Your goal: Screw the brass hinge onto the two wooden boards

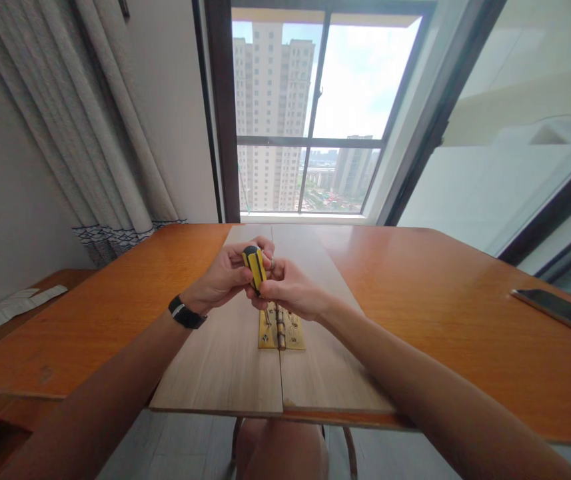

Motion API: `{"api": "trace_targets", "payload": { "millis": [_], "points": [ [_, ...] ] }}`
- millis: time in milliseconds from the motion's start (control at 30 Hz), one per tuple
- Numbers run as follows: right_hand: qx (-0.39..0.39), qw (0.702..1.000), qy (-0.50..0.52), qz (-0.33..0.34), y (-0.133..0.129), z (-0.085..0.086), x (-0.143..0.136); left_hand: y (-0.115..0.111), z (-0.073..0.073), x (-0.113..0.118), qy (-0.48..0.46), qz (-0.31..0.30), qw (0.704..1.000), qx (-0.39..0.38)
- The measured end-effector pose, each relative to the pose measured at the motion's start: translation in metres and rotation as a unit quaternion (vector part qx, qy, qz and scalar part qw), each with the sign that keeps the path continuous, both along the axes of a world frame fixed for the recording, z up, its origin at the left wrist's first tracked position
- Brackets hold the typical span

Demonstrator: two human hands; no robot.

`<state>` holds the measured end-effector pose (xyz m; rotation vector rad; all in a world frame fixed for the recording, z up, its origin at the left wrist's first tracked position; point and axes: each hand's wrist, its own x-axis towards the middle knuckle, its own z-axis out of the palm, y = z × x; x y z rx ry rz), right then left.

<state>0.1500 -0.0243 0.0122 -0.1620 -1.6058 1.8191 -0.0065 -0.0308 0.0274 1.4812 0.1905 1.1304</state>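
A yellow and black screwdriver handle (254, 265) is held upright-tilted between both hands above the boards. My left hand (225, 275) has its fingers wrapped round the handle from the left. From the right, my right hand (292, 288) pinches at the handle's lower end, where the fingers hide any shaft. Just below the hands a brass hinge (282, 333) lies across the seam between two pale wooden boards, the left board (220, 373) and the right board (330, 373). Screws show on the hinge, whose upper part is covered by the hands.
The boards rest on a glossy orange-brown table (415, 280). A dark flat object (562, 313) lies at its right edge. White strips (10, 310) sit on a lower surface at the left. A window (310, 140) and a curtain (80, 120) are beyond.
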Motion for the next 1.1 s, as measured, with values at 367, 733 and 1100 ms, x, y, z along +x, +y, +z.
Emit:
{"api": "trace_targets", "payload": {
  "millis": [367, 733, 1100],
  "points": [
    [0.012, 0.998, -0.002, 0.058, 0.001, 0.001, 0.001, -0.003, -0.003, 0.001, -0.011, -0.064, 0.996, -0.061],
    [0.014, 0.999, -0.013, 0.043, 0.001, 0.002, 0.002, 0.006, -0.006, -0.002, -0.043, -0.057, 0.997, -0.008],
    [-0.003, 1.0, -0.013, 0.017, 0.0, 0.002, 0.0, 0.002, -0.002, 0.004, -0.074, -0.047, 0.995, -0.041]
  ]
}}
